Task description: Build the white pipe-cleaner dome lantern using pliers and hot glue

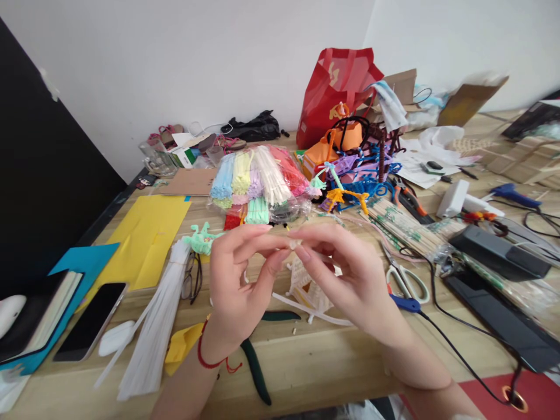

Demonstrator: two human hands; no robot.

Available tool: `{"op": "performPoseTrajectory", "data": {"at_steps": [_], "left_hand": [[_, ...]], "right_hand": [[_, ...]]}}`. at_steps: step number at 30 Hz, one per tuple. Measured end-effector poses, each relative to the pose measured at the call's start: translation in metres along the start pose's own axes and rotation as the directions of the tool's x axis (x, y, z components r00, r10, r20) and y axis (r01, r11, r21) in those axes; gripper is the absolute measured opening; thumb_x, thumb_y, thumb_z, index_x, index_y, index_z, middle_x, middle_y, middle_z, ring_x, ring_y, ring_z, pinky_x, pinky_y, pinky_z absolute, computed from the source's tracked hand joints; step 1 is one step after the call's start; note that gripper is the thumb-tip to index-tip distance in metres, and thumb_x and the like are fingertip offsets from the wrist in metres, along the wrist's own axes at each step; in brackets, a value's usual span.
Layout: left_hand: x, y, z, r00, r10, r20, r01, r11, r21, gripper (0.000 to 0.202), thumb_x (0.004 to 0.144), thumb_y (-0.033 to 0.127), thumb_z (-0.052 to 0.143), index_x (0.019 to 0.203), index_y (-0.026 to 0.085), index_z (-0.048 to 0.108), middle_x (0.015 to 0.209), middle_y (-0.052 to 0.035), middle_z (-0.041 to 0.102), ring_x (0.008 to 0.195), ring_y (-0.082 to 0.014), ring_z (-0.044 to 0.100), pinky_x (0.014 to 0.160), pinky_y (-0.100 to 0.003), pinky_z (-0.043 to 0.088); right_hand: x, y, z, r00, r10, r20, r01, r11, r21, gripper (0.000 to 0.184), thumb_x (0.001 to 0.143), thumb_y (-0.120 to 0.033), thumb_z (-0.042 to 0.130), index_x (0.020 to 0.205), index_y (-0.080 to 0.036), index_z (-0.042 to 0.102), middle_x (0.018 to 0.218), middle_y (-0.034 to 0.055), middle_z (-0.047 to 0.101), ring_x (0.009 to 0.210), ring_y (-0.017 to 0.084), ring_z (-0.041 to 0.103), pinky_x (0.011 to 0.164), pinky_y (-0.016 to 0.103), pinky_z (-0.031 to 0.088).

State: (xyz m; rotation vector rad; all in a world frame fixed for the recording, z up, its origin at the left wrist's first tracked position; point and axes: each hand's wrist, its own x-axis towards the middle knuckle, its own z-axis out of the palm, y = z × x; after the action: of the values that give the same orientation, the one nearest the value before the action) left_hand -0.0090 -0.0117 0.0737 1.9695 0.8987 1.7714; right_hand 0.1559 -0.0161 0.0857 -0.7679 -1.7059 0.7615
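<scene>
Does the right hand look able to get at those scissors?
Probably yes: the scissors lie beside the right hand, mostly exposed, though it is busy pinching a small pale piece.

bare tabletop [332,361] offers a passage nearside of the fingers [271,267], right of a dark green handle [257,373]; bagged bundles [256,181] block beyond, white strips [153,326] left, scissors [396,269] right.

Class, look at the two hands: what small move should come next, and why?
Perhaps lower the small whitish piece toward the pale openwork object seen below it. The left hand and right hand both seem to pinch the piece at their fingertips, while that object, partly hidden by the right hand, appears held by neither.
</scene>
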Motion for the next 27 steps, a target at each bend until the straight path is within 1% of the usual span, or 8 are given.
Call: {"op": "performPoseTrajectory", "data": {"at_steps": [4, 7, 10, 13, 16, 20, 23, 27], "left_hand": [[0.0013, 0.0024, 0.0014, 0.999, -0.031, -0.021, 0.030, 0.999, -0.030, 0.047, 0.083, 0.004, 0.069, 0.118, 0.030, 0.051, 0.093, 0.0060, 0.074, 0.080, -0.0107, 0.073, 0.081, -0.027, 0.060], [0.0036, 0.0036, 0.0022, 0.999, -0.026, -0.023, 0.025, 0.997, -0.071, 0.043, 0.082, 0.002, 0.069, 0.112, 0.027, 0.051, 0.090, 0.0042, 0.074, 0.081, -0.0123, 0.074, 0.075, -0.026, 0.061], [0.0051, 0.0039, 0.0029, 0.999, 0.009, -0.035, -0.014, 0.993, -0.119, 0.041, 0.080, -0.001, 0.069, 0.107, 0.023, 0.051, 0.089, 0.0022, 0.074, 0.081, -0.0137, 0.075, 0.071, -0.024, 0.061], [0.0043, 0.0032, 0.0034, 0.998, 0.026, -0.053, -0.032, 0.993, -0.114, 0.041, 0.077, -0.003, 0.070, 0.105, 0.022, 0.052, 0.089, 0.0007, 0.074, 0.078, -0.0140, 0.075, 0.068, -0.024, 0.061], [0.0019, 0.0021, 0.0036, 0.997, 0.033, -0.068, -0.041, 0.992, -0.118, 0.042, 0.076, -0.004, 0.070, 0.104, 0.021, 0.052, 0.090, 0.0004, 0.074, 0.077, -0.0132, 0.074, 0.068, -0.023, 0.061], [0.0001, 0.0017, 0.0034, 0.997, 0.049, -0.059, -0.055, 0.993, -0.107, 0.041, 0.076, -0.003, 0.070, 0.102, 0.023, 0.051, 0.089, 0.0012, 0.076, 0.074, -0.0123, 0.074, 0.072, -0.025, 0.062], [0.0008, 0.0019, 0.0027, 0.996, 0.062, -0.061, -0.067, 0.995, -0.080, 0.038, 0.077, -0.001, 0.071, 0.097, 0.024, 0.052, 0.087, 0.0022, 0.077, 0.070, -0.0121, 0.074, 0.068, -0.025, 0.062], [0.0009, 0.0029, 0.0025, 0.995, 0.086, -0.044, -0.087, 0.996, -0.015, 0.033, 0.076, 0.000, 0.073, 0.086, 0.024, 0.053, 0.088, 0.0022, 0.078, 0.073, -0.0129, 0.074, 0.065, -0.025, 0.061]], "right_hand": [[0.0000, 0.0006, -0.0016, 1.000, 0.004, 0.009, -0.004, 1.000, 0.002, 0.019, 0.095, -0.021, 0.061, 0.114, -0.025, 0.063, 0.100, 0.0032, 0.065, 0.071, 0.010, 0.059, 0.056, 0.019, 0.050], [0.0006, 0.0008, -0.0021, 1.000, 0.004, -0.002, -0.004, 1.000, 0.001, 0.018, 0.094, -0.021, 0.063, 0.112, -0.025, 0.063, 0.100, 0.0027, 0.066, 0.078, 0.011, 0.062, 0.064, 0.020, 0.053], [0.0015, 0.0001, -0.0035, 0.999, -0.041, -0.010, 0.040, 0.999, -0.032, 0.018, 0.095, -0.017, 0.061, 0.111, -0.024, 0.063, 0.097, 0.0010, 0.067, 0.080, 0.010, 0.063, 0.068, 0.019, 0.053], [0.0024, -0.0005, -0.0046, 0.993, -0.114, -0.038, 0.110, 0.989, -0.096, 0.017, 0.096, -0.014, 0.059, 0.109, -0.022, 0.063, 0.097, 0.0011, 0.068, 0.079, 0.009, 0.063, 0.069, 0.020, 0.052], [0.0029, -0.0006, -0.0047, 0.987, -0.151, -0.050, 0.144, 0.981, -0.129, 0.015, 0.096, -0.013, 0.059, 0.108, -0.021, 0.064, 0.096, 0.0016, 0.069, 0.075, 0.010, 0.063, 0.069, 0.022, 0.053], [0.0016, -0.0001, -0.0046, 0.989, -0.132, -0.064, 0.124, 0.986, -0.108, 0.012, 0.095, -0.016, 0.060, 0.104, -0.022, 0.066, 0.093, 0.0019, 0.069, 0.072, 0.011, 0.063, 0.067, 0.025, 0.054], [-0.0002, 0.0011, -0.0035, 0.990, -0.114, -0.088, 0.107, 0.991, -0.076, 0.011, 0.095, -0.016, 0.061, 0.102, -0.023, 0.066, 0.092, 0.0024, 0.069, 0.071, 0.012, 0.063, 0.067, 0.027, 0.054], [-0.0013, 0.0037, 0.0013, 0.985, -0.109, -0.131, 0.107, 0.994, -0.018, 0.013, 0.095, -0.014, 0.060, 0.102, -0.023, 0.067, 0.091, 0.0031, 0.068, 0.071, 0.013, 0.062, 0.065, 0.027, 0.054]]}}
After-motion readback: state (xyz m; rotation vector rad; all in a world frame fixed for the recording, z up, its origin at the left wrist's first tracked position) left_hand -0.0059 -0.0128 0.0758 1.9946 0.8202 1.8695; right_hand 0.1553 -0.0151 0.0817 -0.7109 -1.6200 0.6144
